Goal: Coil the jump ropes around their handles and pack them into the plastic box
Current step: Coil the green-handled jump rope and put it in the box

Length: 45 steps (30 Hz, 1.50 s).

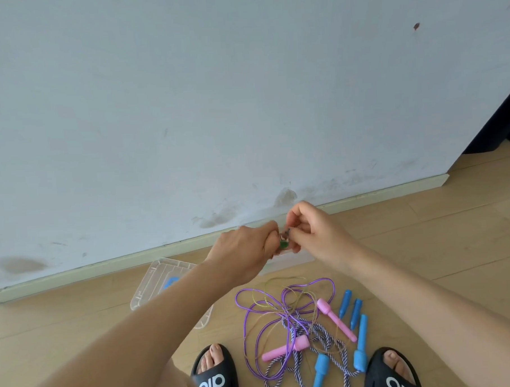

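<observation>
The left hand (244, 249) is gripping a small bundle with a green part (371, 241) showing, fingers curled round it; the right hand (311, 232) is pinching at the same bundle's top. Below them, on the wooden floor (425, 244), purple, yellowish and striped braided jump ropes (285, 317) are lying tangled with pink handles (336, 318) and blue handles (361, 345). The clear plastic box (155, 281) is sitting left, near the baseboard, between black slides (215, 376).

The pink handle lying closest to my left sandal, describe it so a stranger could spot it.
Start at the tangle of ropes on the wooden floor between the sandals. At its near left edge lies the pink handle. Unlike the other pink handle, it lies almost flat across, bulb end right.
</observation>
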### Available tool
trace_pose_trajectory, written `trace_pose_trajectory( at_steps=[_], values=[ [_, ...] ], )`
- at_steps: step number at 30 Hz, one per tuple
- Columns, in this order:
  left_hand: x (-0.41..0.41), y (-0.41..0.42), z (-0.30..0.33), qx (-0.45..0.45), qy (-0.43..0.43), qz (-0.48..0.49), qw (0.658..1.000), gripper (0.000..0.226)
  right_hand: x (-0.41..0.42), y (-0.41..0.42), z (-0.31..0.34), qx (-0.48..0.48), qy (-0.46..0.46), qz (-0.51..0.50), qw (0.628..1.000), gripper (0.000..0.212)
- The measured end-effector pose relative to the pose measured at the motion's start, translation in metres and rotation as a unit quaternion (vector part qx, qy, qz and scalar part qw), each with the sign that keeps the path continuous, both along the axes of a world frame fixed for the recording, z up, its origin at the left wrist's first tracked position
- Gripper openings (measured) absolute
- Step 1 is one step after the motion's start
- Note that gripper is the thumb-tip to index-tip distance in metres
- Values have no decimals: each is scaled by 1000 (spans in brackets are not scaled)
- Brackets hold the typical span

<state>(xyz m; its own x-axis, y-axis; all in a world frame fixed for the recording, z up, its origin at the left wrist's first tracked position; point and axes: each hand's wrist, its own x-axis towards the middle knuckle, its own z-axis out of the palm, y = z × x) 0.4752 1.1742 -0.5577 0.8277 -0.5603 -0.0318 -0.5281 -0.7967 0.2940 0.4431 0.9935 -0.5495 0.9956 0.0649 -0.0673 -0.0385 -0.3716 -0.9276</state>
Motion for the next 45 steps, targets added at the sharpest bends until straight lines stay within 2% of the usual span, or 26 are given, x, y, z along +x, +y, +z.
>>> trace_pose_trajectory(
  at_steps=[2,3,6,8,10,12,15,16,17,18,20,21,23,24,27,32,35,38,41,43,45],
  values=[
    [6,0,-3,-89,99,50,990,25,10,-5,-2,37,19,-51,998,15],
    [10,-2,-5,-149,154,83,973,27,14,-7,-5,34,19,-95,995,13],
    [23,-15,-12,-277,285,195,897,33,19,-4,-17,34,90,-176,980,20],
    [33,-24,-20,-314,335,234,857,35,22,1,-22,111,208,-141,962,26],
    [45,-32,-27,-337,362,255,831,45,30,7,-19,196,300,-84,930,25],
    [57,-39,-30,-339,393,279,808,46,45,9,-25,223,311,-77,920,28],
    [80,-47,-34,-403,487,287,720,44,76,10,-52,212,271,-124,931,24],
    [87,-50,-37,-411,498,290,706,45,86,8,-64,212,263,-144,930,22],
    [94,-53,-42,-407,493,298,709,44,95,7,-77,203,261,-159,930,20],
    [102,-55,-54,-380,464,309,738,43,104,5,-91,182,260,-170,933,19],
    [118,-50,-87,-277,359,330,828,36,124,-1,-123,105,258,-181,943,21],
    [126,-43,-107,-232,318,345,852,32,134,-4,-140,65,259,-180,947,25],
    [135,-26,-148,-159,286,364,872,29,154,-11,-176,2,270,-178,946,39],
    [137,-18,-166,-127,287,366,876,32,163,-15,-195,-20,280,-179,943,43],
    [145,-1,-225,-74,303,385,869,31,186,-16,-251,-74,319,-165,930,32],
    [147,-4,-275,-103,265,383,879,10,205,2,-324,-204,328,-99,917,30],
    [146,-8,-285,-114,231,386,885,10,210,12,-346,-251,332,-52,908,30],
    [145,-10,-284,-76,220,376,897,9,212,19,-351,-295,350,7,889,23],
    [148,-8,-278,-58,242,372,894,12,209,19,-338,-314,347,42,883,25],
    [148,-5,-272,-42,247,358,899,21,206,13,-315,-344,311,39,885,27],
    [143,-3,-262,-11,215,350,912,33,200,5,-292,-371,240,2,897,25]
  ],
)
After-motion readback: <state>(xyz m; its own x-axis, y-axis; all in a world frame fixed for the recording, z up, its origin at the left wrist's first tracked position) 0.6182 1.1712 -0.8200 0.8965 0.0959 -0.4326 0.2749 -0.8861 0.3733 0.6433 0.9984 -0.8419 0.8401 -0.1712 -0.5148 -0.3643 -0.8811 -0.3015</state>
